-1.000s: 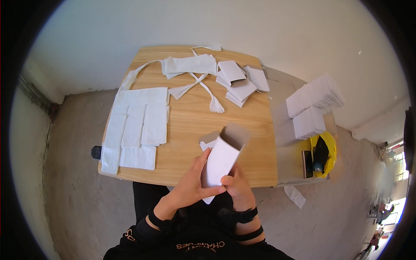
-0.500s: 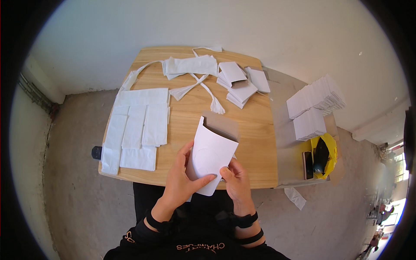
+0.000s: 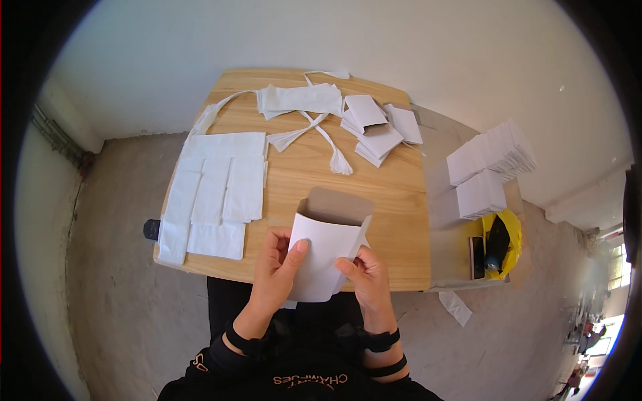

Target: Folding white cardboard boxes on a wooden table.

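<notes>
A white cardboard box (image 3: 321,257) is held upright between my two hands at the table's near edge. Its top gapes, showing a grey-brown inside and a raised back flap. My left hand (image 3: 275,271) grips the left side, thumb on the front face and fingers behind. On the right side, my right hand (image 3: 364,274) pinches the edge with its thumb at the front. The box's lower end hangs past the table edge; its underside is hidden.
Flat white bags (image 3: 224,180) overlap on the table's left. A stack of white pouches (image 3: 301,99) and white boxes (image 3: 374,137) lie at the back. Right, on a grey surface, are stacked flat cartons (image 3: 481,194), a phone (image 3: 476,257) and a yellow bag (image 3: 513,244).
The box has opened wider at the top and turned more upright. My left thumb has moved up its front face; my right hand keeps its hold on the right edge.
</notes>
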